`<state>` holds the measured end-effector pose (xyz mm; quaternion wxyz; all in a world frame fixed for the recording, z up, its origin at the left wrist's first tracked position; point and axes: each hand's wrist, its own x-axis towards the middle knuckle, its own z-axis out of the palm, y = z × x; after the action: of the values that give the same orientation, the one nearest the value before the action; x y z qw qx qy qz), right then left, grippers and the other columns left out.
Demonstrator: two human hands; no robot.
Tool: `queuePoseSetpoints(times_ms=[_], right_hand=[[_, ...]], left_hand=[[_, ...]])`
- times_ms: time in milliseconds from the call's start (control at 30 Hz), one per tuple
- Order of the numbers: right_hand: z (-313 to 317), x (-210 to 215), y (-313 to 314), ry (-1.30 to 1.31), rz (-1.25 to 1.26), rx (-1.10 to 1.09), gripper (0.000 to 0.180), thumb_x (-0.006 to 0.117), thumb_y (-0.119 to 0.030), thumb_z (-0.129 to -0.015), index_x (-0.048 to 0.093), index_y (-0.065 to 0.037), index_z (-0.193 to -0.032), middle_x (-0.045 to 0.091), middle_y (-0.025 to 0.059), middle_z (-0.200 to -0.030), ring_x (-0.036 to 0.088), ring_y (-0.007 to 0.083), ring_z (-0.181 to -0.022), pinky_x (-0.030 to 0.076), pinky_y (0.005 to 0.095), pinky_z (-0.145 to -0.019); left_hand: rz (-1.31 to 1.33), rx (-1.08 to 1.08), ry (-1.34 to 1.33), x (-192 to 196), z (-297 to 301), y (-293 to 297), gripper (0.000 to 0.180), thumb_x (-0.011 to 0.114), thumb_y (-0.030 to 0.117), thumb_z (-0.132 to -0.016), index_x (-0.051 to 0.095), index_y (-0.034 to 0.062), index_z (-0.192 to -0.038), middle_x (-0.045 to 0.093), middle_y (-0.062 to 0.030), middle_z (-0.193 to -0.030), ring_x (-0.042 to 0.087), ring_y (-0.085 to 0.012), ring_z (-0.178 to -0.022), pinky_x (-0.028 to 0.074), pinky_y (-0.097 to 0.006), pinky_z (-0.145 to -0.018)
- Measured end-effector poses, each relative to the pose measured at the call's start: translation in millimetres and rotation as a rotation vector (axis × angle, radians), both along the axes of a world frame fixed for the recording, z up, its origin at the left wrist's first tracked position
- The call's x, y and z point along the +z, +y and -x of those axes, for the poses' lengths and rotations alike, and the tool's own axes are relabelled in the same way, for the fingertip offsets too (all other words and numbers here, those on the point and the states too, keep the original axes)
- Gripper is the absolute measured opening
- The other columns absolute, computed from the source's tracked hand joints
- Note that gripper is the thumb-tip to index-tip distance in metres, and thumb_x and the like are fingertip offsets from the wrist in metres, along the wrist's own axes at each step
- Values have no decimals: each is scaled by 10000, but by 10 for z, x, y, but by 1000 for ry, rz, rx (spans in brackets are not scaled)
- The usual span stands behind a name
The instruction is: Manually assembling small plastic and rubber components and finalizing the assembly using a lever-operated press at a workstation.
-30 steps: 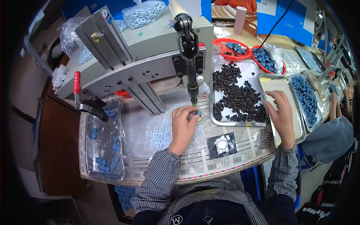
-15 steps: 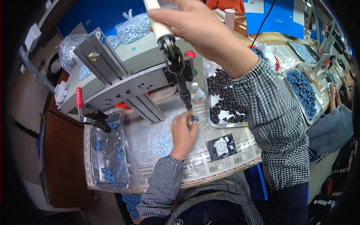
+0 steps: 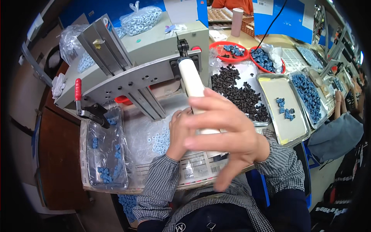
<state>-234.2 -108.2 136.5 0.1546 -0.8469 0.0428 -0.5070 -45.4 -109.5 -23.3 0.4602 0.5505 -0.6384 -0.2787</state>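
My right hand (image 3: 228, 135) is over the long white handle (image 3: 192, 79) of a lever press. Its fingers are stretched and spread across the handle, with the thumb apart. The handle now slants down toward me from its pivot (image 3: 182, 47) on the grey metal plate (image 3: 131, 87). Behind the right hand, my left hand (image 3: 178, 133) is curled at the foot of the press. Its fingertips and whatever they hold are hidden. Light-blue rings (image 3: 160, 142) lie loose on the plastic-covered table beside my left hand.
A plastic-lined tray (image 3: 106, 154) with blue pieces lies left, below a red-handled clamp (image 3: 78, 94). To the right are a tray of black parts (image 3: 239, 92), a tray with several blue pieces (image 3: 284, 116), red baskets (image 3: 230, 52) and another person's arm (image 3: 339, 102).
My right hand has come down and toward me, and the white handle has swung from raised to lowered. The right fingers have spread. My left hand stays near the press foot, now partly covered.
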Motion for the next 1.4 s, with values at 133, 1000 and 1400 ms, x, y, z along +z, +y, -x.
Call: queuePoseSetpoints(times_ms=[133,1000,1400], right_hand=[[351,-351,-211,-59,-691,-417,313,720,-70,-894,656,-2,-1192,668,145,-1124,695,233,-986,555,294,-806],[788,-970,-478,502,-537,-639,236,677,23,-855,691,11,-1090,655,134,-965,671,265,-868,532,351,-764],[369,-1056,225,309,-663,-256,270,783,0,-801,720,-28,-1062,705,99,-953,684,203,-798,550,298,-678]], left_hand=[[40,117,-264,332,-464,218,433,688,154,-910,584,4,-1302,604,-216,-1280,526,-378,-1251,409,-454,-1068],[-22,72,-547,20,-588,-183,130,673,53,-870,730,-6,-970,720,-172,-992,687,-350,-881,543,-414,-804],[-420,-264,406,493,-262,666,231,568,50,-1020,625,-60,-1216,735,-138,-1083,705,-163,-1037,569,-269,-888]])
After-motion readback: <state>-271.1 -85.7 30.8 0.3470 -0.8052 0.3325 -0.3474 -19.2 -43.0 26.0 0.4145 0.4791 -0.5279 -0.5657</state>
